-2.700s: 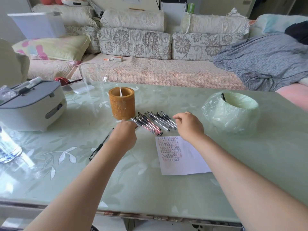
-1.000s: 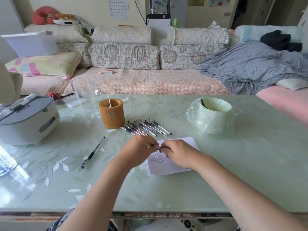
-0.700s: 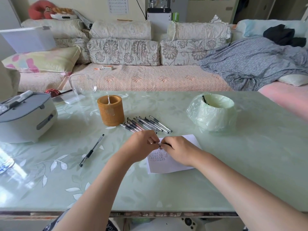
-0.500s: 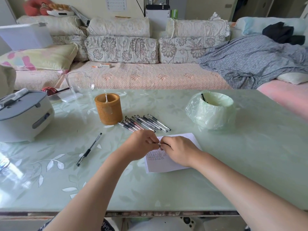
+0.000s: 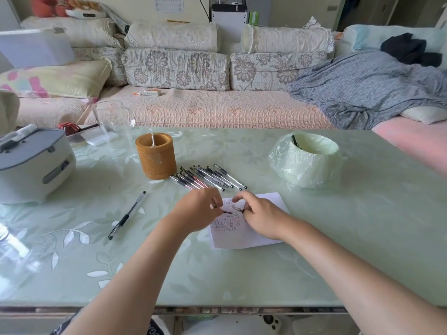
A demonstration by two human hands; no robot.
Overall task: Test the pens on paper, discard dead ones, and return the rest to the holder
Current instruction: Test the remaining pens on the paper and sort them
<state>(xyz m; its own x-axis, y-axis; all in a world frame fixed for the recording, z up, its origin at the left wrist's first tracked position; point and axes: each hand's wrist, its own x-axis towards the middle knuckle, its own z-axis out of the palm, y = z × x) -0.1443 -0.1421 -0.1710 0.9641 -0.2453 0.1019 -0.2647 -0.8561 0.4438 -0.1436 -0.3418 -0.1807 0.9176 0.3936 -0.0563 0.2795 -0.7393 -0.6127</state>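
My left hand and my right hand hover close together over a white paper covered in rows of scribbles. The left fingers pinch a small black pen cap. The right hand holds a pen, its tip pointing left toward the cap, most of its body hidden in the fist. Several pens lie in a row just beyond the hands. A brown round pen holder stands to their left. A single black pen lies apart at the left.
A bin lined with a pale green bag stands at the right, a dark pen against its inner wall. A white and grey appliance sits at the far left, a glass jug behind the holder. A sofa runs along the table's far edge.
My hands drew back from the row of pens to above the paper with one pen. They were joined on it, and now they have parted, the cap off in the left hand.
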